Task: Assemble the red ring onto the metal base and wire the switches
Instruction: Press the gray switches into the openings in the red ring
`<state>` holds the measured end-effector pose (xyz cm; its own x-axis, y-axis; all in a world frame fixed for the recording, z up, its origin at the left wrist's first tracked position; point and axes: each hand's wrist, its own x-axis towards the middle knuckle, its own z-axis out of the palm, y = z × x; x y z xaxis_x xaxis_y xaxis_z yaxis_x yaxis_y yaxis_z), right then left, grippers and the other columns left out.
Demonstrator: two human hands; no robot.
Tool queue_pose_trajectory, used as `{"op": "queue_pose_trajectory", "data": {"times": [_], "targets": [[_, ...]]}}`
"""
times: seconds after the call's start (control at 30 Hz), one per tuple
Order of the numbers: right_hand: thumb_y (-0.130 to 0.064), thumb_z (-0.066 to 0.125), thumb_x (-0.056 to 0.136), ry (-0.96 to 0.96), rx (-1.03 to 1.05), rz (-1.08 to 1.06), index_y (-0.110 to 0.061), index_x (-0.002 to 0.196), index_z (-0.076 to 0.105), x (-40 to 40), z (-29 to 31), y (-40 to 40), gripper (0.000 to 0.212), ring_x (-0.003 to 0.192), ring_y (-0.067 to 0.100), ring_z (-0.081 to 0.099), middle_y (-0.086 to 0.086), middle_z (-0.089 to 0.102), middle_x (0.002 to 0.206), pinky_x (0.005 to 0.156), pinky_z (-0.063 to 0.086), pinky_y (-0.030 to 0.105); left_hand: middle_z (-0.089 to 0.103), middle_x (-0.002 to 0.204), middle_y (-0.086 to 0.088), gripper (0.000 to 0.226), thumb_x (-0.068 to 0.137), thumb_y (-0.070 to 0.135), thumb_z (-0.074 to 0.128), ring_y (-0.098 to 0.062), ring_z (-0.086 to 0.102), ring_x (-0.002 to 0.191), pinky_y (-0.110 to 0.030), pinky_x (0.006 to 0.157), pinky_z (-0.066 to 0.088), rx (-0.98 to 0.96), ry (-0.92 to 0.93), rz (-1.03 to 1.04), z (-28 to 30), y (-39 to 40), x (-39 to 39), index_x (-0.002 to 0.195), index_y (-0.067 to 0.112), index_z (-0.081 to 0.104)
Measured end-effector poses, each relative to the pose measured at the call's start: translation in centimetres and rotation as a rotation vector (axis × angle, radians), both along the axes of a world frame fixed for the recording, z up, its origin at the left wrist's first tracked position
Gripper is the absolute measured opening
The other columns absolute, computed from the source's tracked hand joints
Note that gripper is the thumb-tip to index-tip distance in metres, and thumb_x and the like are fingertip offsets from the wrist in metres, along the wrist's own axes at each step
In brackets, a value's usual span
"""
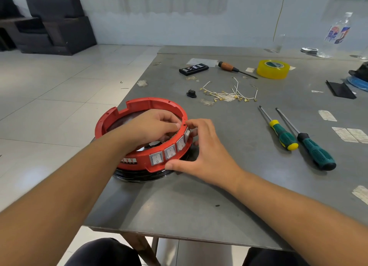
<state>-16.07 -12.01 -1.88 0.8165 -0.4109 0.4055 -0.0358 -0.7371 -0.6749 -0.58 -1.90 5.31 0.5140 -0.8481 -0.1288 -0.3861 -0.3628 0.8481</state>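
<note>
1. A red ring (139,106) is seen lying flat, open side up, on a dark metal base (143,176) near the left edge of a grey table (199,206).
2. A row of white rocker switches (169,153) is set in the ring's outer wall, facing the person and slightly right.
3. The left hand (151,126) is reached inside the ring, its curled fingers gripping the right-hand rim.
4. The right hand (205,152) is spread against the outer wall, thumb pressed at the lower edge, fingertips beside the farthest switch.
5. White jumper wires (229,93) are scattered farther back; two green screwdrivers (298,138) lie to the right, shafts pointing away.
</note>
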Motion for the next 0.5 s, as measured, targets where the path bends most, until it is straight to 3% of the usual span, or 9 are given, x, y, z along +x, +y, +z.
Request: {"op": "queue_pose_trajectory", "data": {"times": [0.1,0.2,0.3,0.43,0.5], "targets": [[-0.079,0.079,0.055,0.024,-0.001,-0.03,-0.027,0.147,0.03,0.3,-0.1,0.3,0.117,0.133,0.007,0.039,-0.015,0.028,0.137,0.112,0.043,0.035,0.068,0.079,0.006,0.015,0.103,0.018,0.063,-0.009,0.057,0.067,-0.028,0.07,0.048,0.01,-0.141,0.044,-0.4,-0.8,-0.6,0.091,0.02,0.071],[-0.08,0.078,0.056,0.064,0.003,-0.007,-0.033,0.152,0.026,0.3,0.1,-0.6,0.119,0.135,0.009,0.039,-0.017,0.025,0.14,0.114,0.043,0.036,0.067,0.074,0.012,0.018,0.103,0.022,0.061,-0.005,0.058,0.065,-0.027,0.067,0.046,0.007,-0.219,0.048,-0.5,-1.1,-1.2,0.088,0.025,0.071],[-0.084,0.073,0.059,0.071,-0.036,0.032,-0.047,0.149,0.029,-0.1,0.2,-1.7,0.107,0.131,0.001,0.04,-0.024,0.023,0.137,0.111,0.045,0.029,0.076,0.092,0.006,0.014,0.103,0.022,0.063,-0.011,0.066,0.079,-0.028,0.076,0.052,-0.004,-0.264,0.0,-0.1,-0.5,-1.3,0.103,0.02,0.077],[-0.084,0.07,0.065,0.095,-0.121,0.045,-0.049,0.141,0.038,-0.3,0.4,-2.9,0.089,0.136,0.006,0.039,-0.019,0.016,0.154,0.107,0.049,0.037,0.071,0.102,0.019,0.022,0.104,0.031,0.059,0.004,0.06,0.088,-0.008,0.076,0.043,-0.005,-0.528,-0.065,-0.1,1.9,-1.2,0.119,0.029,0.076],[-0.085,0.068,0.067,0.108,-0.208,0.037,-0.047,0.138,0.04,-0.2,0.6,-3.3,0.085,0.141,0.011,0.036,-0.022,0.01,0.161,0.105,0.047,0.037,0.069,0.094,0.019,0.023,0.104,0.04,0.055,-0.002,0.062,0.085,-0.022,0.073,0.049,-0.064,-0.721,0.029,-0.7,3.3,-1.7,0.109,0.033,0.076]]}}
